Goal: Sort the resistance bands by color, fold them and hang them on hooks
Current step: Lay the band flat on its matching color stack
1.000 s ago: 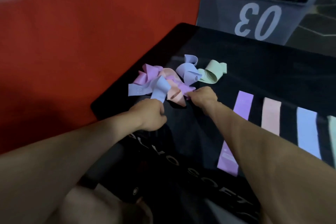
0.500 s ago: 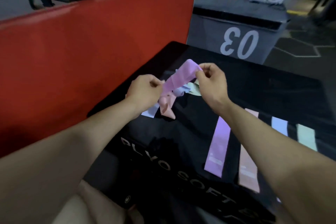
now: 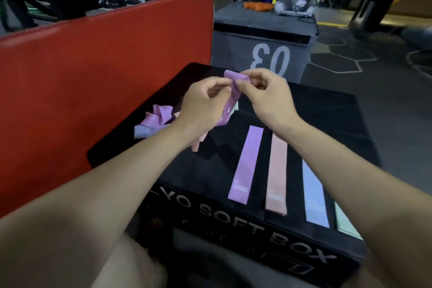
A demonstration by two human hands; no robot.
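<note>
One head-worn, wide-angle view looks forward and down from just above and behind the near edge of the black soft box, close enough that both forearms fill the lower frame. Beyond the box it takes in a red pad to its left and a grey numbered box behind it.

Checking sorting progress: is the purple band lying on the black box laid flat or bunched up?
Laid flat. The purple band lies straight on the black box, beside the peach band.
</note>
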